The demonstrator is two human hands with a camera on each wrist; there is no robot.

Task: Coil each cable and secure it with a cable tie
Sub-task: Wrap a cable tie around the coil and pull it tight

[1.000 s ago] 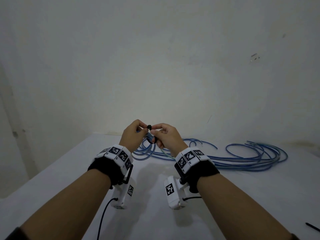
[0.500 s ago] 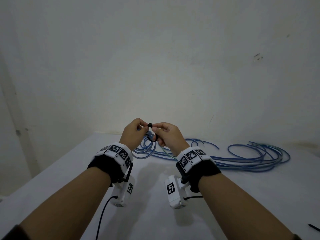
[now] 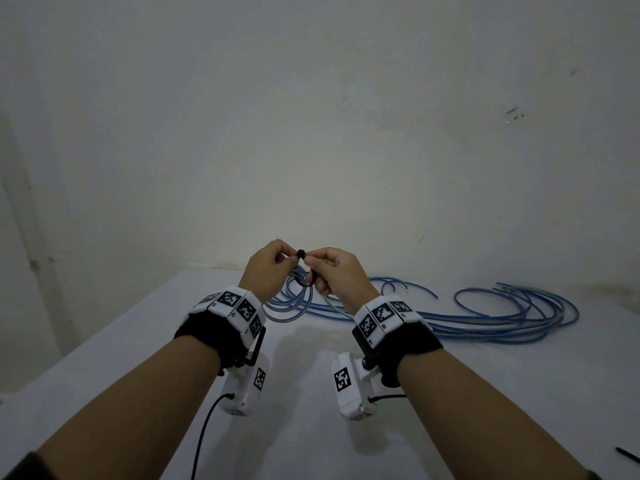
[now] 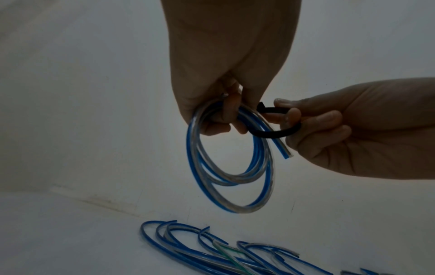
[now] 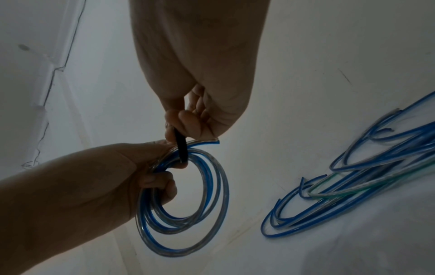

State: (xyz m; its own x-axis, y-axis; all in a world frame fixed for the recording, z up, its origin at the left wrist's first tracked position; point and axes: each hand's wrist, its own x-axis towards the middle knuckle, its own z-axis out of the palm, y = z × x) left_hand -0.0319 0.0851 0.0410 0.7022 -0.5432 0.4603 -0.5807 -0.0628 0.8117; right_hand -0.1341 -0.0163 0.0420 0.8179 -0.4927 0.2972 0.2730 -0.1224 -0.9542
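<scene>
My left hand (image 3: 273, 268) grips the top of a small coil of blue and clear cable (image 4: 226, 167), held above the white table (image 3: 138, 341). The coil (image 5: 183, 204) hangs down in several loops below the fingers (image 4: 226, 111). A black cable tie (image 4: 273, 122) loops round the top of the coil (image 3: 291, 303). My right hand (image 3: 332, 271) pinches the tie (image 5: 180, 145) between thumb and fingers, and the tie's small head (image 3: 300, 253) shows between the two hands. One cut end of the cable (image 4: 286, 151) sticks out beside the right fingers.
Several loose blue and clear cables (image 3: 502, 313), one with a green stripe (image 5: 353, 186), lie in long bends on the table's far right side by the wall. A thin black object (image 3: 627, 464) lies at the near right edge. White wall behind.
Both hands have stayed together with the coil and tie, shifting only slightly upward. The tie's head stays between the fingertips.
</scene>
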